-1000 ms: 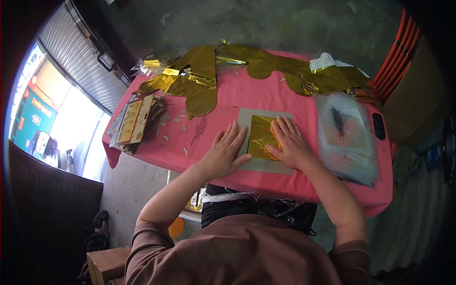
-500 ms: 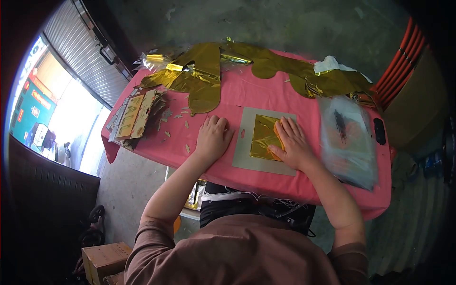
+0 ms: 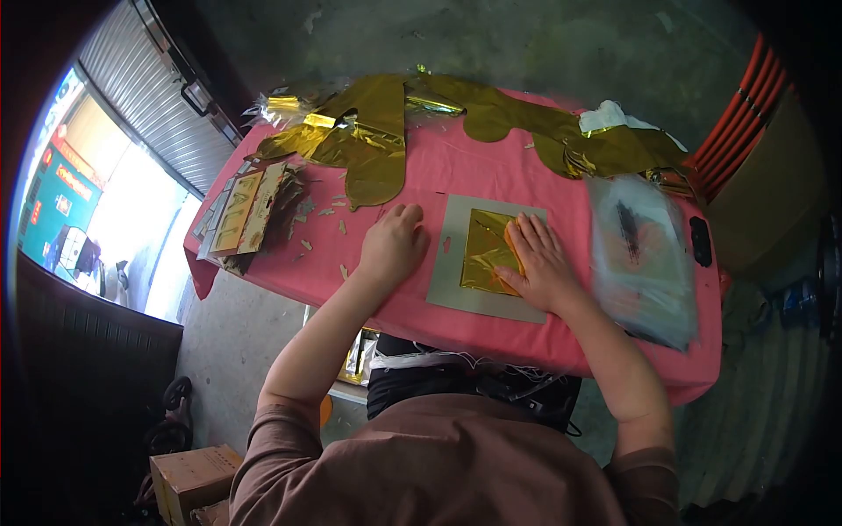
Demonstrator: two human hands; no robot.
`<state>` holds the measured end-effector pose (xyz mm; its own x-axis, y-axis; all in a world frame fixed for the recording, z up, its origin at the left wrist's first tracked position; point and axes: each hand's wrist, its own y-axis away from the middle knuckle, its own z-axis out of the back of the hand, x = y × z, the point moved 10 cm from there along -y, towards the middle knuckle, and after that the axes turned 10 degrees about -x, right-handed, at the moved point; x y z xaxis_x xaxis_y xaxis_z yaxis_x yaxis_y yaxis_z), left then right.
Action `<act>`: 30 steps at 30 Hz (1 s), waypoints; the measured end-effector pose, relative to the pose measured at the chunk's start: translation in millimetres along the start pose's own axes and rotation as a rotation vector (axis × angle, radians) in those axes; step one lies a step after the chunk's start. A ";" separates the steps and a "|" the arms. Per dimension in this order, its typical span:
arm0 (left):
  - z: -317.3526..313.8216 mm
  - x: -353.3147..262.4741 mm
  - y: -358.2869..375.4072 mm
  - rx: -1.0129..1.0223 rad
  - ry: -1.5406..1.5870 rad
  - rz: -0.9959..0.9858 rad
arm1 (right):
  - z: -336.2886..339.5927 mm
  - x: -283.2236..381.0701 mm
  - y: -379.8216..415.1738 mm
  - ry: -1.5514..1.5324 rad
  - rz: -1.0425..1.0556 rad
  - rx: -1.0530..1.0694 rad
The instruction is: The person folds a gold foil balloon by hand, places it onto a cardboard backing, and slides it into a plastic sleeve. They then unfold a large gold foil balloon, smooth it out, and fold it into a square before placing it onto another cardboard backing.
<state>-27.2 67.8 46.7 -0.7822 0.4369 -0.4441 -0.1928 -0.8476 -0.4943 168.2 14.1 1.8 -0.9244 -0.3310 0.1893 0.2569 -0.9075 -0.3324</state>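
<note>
My right hand (image 3: 542, 266) lies flat, its fingers stretched out over the right part of a folded square of shiny gold foil (image 3: 484, 254). Under the foil is a grey card (image 3: 445, 282) with a small hang hole near its left edge. Just left of the card, my left hand (image 3: 393, 245) rests on the pink tablecloth (image 3: 456, 167). Its fingers are curled in, and nothing shows in them. The underside of that hand is hidden.
Large gold foil balloons (image 3: 379, 131) lie along the far side. Printed header cards (image 3: 241, 215) are stacked at the left, near small paper scraps (image 3: 303, 210). Clear plastic bags (image 3: 645, 272) lie at the right, beside a black object (image 3: 700, 242). A cardboard box (image 3: 195, 478) stands on the floor.
My left hand has shifted very slightly, its fingers still curled. The right hand stays flat on the gold foil. The whole view has moved a little.
</note>
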 end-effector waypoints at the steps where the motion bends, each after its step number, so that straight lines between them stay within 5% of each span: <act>1: 0.0 -11.0 1.1 -0.019 -0.022 -0.131 | 0.8 -0.2 0.0 0.000 -0.001 0.001; 2: 0.6 -22.1 3.8 -0.038 -0.046 -0.261 | 2.0 0.6 -0.1 0.001 0.001 0.001; 14: -12.0 -25.8 6.4 0.101 -0.192 -0.371 | 1.2 -0.1 0.3 -0.002 0.001 0.002; 20: -14.2 -18.7 -1.0 0.180 -0.213 -0.179 | 3.2 1.5 -0.3 -0.004 -0.007 0.006; 30: -22.7 -28.3 -4.5 0.024 -0.301 -0.240 | 0.4 -0.4 -0.2 -0.007 -0.005 0.007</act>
<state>9.3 66.1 44.5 -0.8514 0.5189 -0.0768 -0.4028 -0.7405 -0.5380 168.6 14.3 2.1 -0.9237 -0.3283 0.1973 0.2543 -0.9109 -0.3249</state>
